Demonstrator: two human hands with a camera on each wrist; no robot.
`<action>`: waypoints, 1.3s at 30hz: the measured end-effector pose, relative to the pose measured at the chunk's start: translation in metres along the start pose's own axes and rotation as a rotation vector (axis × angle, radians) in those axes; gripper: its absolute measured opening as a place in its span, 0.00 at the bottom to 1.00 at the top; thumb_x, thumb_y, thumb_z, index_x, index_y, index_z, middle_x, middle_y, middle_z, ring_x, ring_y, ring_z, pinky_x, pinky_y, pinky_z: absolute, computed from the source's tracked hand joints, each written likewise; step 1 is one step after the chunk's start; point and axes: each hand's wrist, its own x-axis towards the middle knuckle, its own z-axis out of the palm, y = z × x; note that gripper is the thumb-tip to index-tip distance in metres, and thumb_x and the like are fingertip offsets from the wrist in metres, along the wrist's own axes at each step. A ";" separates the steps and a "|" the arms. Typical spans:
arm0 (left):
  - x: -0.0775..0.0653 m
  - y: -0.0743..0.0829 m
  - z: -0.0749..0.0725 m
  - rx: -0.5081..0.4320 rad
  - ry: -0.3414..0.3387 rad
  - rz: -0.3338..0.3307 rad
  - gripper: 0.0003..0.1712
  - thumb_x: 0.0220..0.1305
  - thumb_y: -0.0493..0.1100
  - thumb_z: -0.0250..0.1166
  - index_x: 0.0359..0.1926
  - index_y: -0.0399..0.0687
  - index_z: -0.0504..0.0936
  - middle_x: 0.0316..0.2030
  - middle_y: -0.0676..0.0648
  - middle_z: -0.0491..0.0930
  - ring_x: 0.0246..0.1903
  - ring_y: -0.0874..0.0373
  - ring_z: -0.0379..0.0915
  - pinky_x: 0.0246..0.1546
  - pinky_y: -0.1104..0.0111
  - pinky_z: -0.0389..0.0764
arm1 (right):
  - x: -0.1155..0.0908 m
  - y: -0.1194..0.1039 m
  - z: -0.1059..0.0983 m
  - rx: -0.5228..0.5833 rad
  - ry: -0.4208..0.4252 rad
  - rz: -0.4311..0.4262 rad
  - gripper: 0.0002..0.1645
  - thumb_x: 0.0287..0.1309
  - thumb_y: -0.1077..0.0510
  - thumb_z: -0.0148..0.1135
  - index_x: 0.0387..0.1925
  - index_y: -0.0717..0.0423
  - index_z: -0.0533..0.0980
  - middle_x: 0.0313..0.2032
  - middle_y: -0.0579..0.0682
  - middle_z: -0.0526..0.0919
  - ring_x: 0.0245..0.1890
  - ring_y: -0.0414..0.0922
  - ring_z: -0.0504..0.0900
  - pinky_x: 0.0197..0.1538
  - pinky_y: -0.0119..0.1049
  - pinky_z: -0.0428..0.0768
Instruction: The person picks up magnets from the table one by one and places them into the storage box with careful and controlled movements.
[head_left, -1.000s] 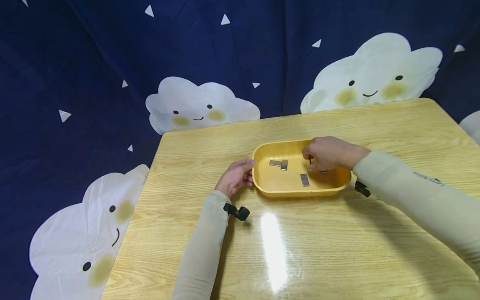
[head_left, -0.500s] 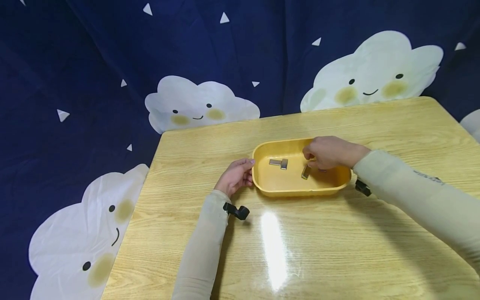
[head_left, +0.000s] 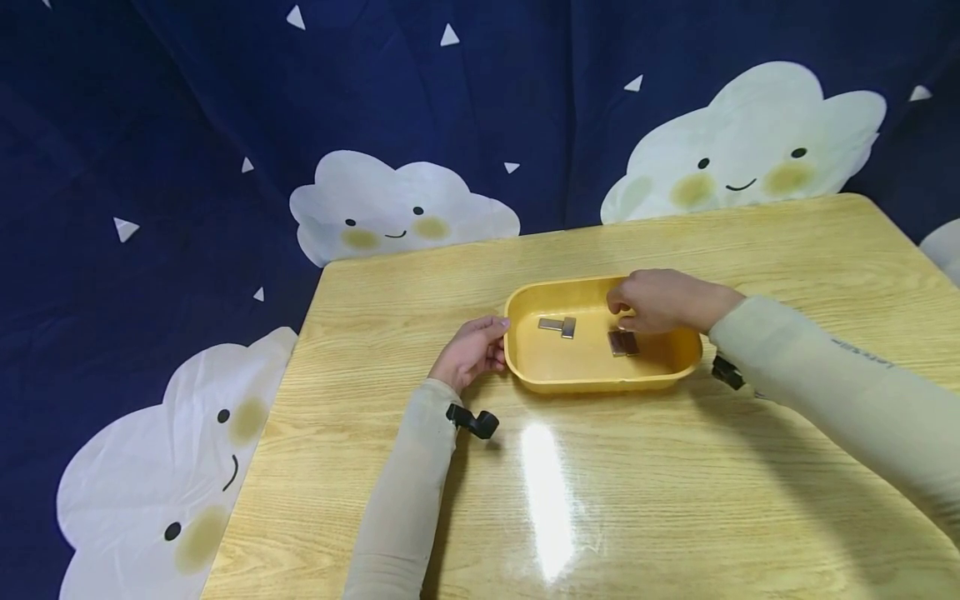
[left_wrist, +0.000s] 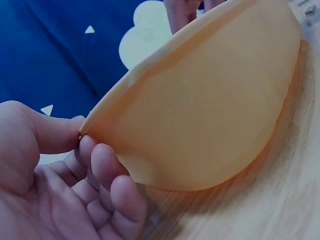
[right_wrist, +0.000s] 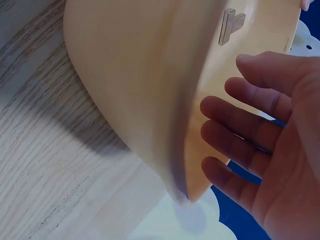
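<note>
My left hand pinches the left end of the rim of a yellow plastic tray, thumb above and fingers curled below, as the left wrist view shows. Inside the tray lie small shiny rectangular metal blocks. Two on the left, a flat one and an upright one, meet in a T shape. Nearer the right end, a pair of blocks lies side by side. Just above that pair hovers my right hand, its fingers loosely bent. In the right wrist view, nothing shows between its thumb and fingers.
The tray stands on a light wood-grain table. Behind the table hangs a dark blue cloth with white smiling clouds. Black wrist cameras sit on both forearms, the left one close over the table.
One metal block, earlier lying alone near the tray's front, tilted up and now lies beside another under my right hand. That hand has lifted slightly; my left hand stays on the rim.
</note>
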 end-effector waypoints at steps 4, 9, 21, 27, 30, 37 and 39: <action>-0.001 0.001 0.001 0.011 0.001 -0.001 0.10 0.75 0.45 0.54 0.41 0.42 0.75 0.23 0.52 0.73 0.20 0.61 0.68 0.24 0.72 0.76 | -0.001 0.002 -0.001 -0.007 -0.025 0.027 0.03 0.57 0.58 0.66 0.32 0.52 0.78 0.27 0.47 0.80 0.27 0.44 0.74 0.35 0.42 0.77; -0.002 0.002 0.001 0.017 0.003 -0.005 0.11 0.75 0.46 0.54 0.43 0.42 0.75 0.23 0.52 0.73 0.21 0.61 0.68 0.24 0.72 0.76 | -0.003 0.002 -0.003 0.001 -0.050 0.052 0.06 0.58 0.57 0.66 0.36 0.55 0.79 0.29 0.48 0.82 0.30 0.46 0.76 0.37 0.44 0.79; -0.003 0.002 0.002 0.011 -0.008 -0.002 0.12 0.76 0.46 0.53 0.44 0.39 0.74 0.24 0.52 0.73 0.20 0.61 0.68 0.24 0.72 0.76 | -0.012 0.006 -0.008 0.027 -0.072 0.063 0.07 0.60 0.57 0.65 0.39 0.55 0.79 0.31 0.48 0.80 0.31 0.46 0.75 0.38 0.45 0.78; -0.003 0.002 0.002 0.008 -0.005 -0.004 0.11 0.76 0.46 0.53 0.42 0.41 0.74 0.24 0.52 0.73 0.20 0.62 0.69 0.23 0.73 0.77 | -0.015 0.009 -0.008 0.045 -0.033 0.059 0.06 0.59 0.58 0.65 0.38 0.56 0.79 0.31 0.48 0.81 0.32 0.46 0.76 0.41 0.44 0.78; -0.003 0.002 0.003 0.011 -0.007 -0.002 0.12 0.76 0.45 0.53 0.43 0.40 0.74 0.24 0.52 0.73 0.20 0.62 0.69 0.24 0.73 0.76 | -0.017 0.010 -0.008 0.050 0.004 0.052 0.09 0.58 0.59 0.65 0.40 0.58 0.80 0.36 0.52 0.84 0.36 0.48 0.80 0.46 0.48 0.81; -0.002 0.001 0.002 0.014 0.000 -0.002 0.12 0.76 0.46 0.53 0.42 0.39 0.73 0.24 0.52 0.72 0.20 0.61 0.68 0.23 0.72 0.76 | -0.023 0.013 -0.008 0.028 0.129 0.077 0.19 0.57 0.61 0.66 0.50 0.60 0.79 0.51 0.60 0.82 0.51 0.58 0.81 0.58 0.56 0.79; -0.003 0.001 0.002 0.013 0.003 -0.003 0.12 0.76 0.46 0.53 0.42 0.39 0.73 0.24 0.52 0.72 0.20 0.61 0.68 0.24 0.72 0.76 | -0.024 0.015 -0.008 0.017 0.169 0.072 0.19 0.56 0.61 0.66 0.50 0.60 0.79 0.51 0.59 0.81 0.51 0.58 0.80 0.57 0.56 0.79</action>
